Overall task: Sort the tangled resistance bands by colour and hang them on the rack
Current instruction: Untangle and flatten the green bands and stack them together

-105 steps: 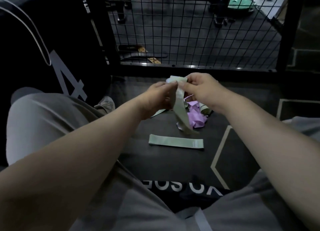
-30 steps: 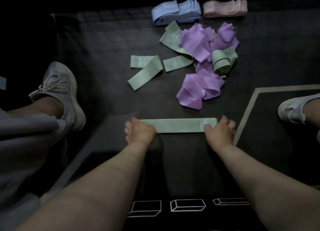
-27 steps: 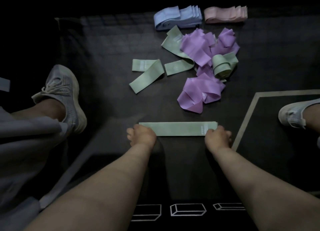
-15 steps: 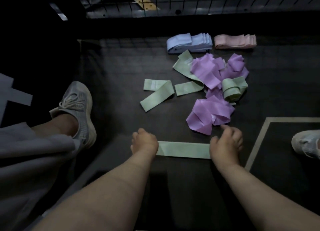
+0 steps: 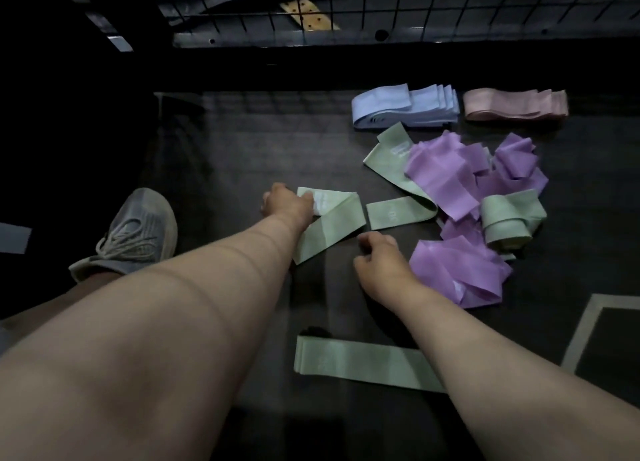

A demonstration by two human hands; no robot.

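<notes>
A person looks down at both bare forearms reaching out over a dark floor mat (image 5: 239,149). The left hand (image 5: 288,201) has its fingers curled down over the far left end of a folded green band (image 5: 330,228) and grips it beside a pale label patch. The print on that patch is too faint to read. The right hand (image 5: 379,257) sits just right of that band, fingers loosely curled, holding nothing and close to a crumpled purple band (image 5: 457,270). A flat green band (image 5: 356,362) lies nearer the person, partly under the right forearm, and faint print on it cannot be read. To the right is the tangle: more purple bands (image 5: 443,173), a long green band (image 5: 391,164) with a small illegible label, and a rolled green band (image 5: 509,221). Beyond it, a neat blue stack (image 5: 405,109) and a pink stack (image 5: 516,104) sit side by side. A grey shoe (image 5: 135,234) rests at the left, and wire mesh (image 5: 398,7) runs along the top.
</notes>
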